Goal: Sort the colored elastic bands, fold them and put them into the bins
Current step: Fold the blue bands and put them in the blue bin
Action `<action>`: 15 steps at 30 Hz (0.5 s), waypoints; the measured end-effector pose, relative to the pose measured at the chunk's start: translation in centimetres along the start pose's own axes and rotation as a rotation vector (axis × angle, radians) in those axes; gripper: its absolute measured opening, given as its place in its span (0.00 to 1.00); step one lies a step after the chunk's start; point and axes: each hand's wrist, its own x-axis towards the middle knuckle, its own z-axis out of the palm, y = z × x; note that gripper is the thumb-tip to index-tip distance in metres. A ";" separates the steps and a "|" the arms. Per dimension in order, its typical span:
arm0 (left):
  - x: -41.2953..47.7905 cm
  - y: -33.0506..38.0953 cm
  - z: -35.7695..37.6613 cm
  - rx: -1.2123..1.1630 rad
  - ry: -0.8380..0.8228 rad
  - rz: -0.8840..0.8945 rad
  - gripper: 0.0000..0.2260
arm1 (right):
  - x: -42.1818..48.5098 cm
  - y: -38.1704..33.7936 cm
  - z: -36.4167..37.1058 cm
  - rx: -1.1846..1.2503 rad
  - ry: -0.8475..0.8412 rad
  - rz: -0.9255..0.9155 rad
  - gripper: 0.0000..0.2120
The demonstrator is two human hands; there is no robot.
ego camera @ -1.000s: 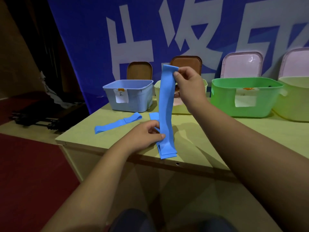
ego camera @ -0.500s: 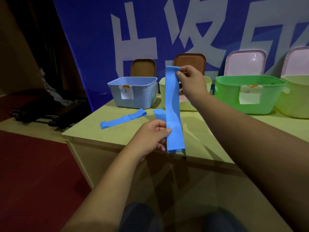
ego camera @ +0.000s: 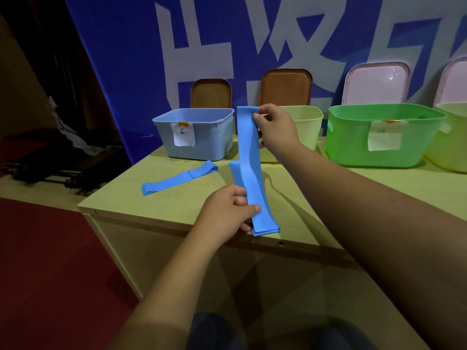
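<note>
In the middle of the frame a person holds a long blue elastic band (ego camera: 249, 160) stretched almost upright between two hands. The right hand (ego camera: 276, 128), a little above the centre, pinches the top end of the band between thumb and curled fingers. The left hand (ego camera: 227, 210), lower and slightly to the left, pinches the lower part of the same band, with the thumb lying across its front. The bottom end of the band looks doubled and hangs over the near edge of the tabletop (ego camera: 151, 210). A second blue band (ego camera: 177, 181) lies flat on the tabletop left of centre, well apart from both hands, one end folded over. Just left of the held band a small blue piece (ego camera: 233, 170) also shows on the tabletop; I cannot tell if it is a separate band. Along the back of the tabletop four bins stand in a row: a blue bin (ego camera: 214, 145) left of centre with a white label, a pale yellow bin (ego camera: 307, 125) partly behind the right hand, a green bin (ego camera: 353, 147) at the right with a label, and a yellow-green bin (ego camera: 452, 147) cut by the right edge. Behind them lean two brown lids (ego camera: 211, 93) and two pink lids (ego camera: 376, 82), against a blue banner (ego camera: 126, 59) with big white characters.
</note>
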 end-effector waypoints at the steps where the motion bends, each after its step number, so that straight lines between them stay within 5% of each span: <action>1: 0.0 0.0 0.0 0.007 0.002 -0.003 0.16 | 0.3 0.5 0.2 -0.030 0.005 -0.006 0.04; 15: 0.2 0.4 -0.5 0.083 -0.043 -0.054 0.22 | 2.4 3.5 1.7 -0.148 0.021 -0.025 0.06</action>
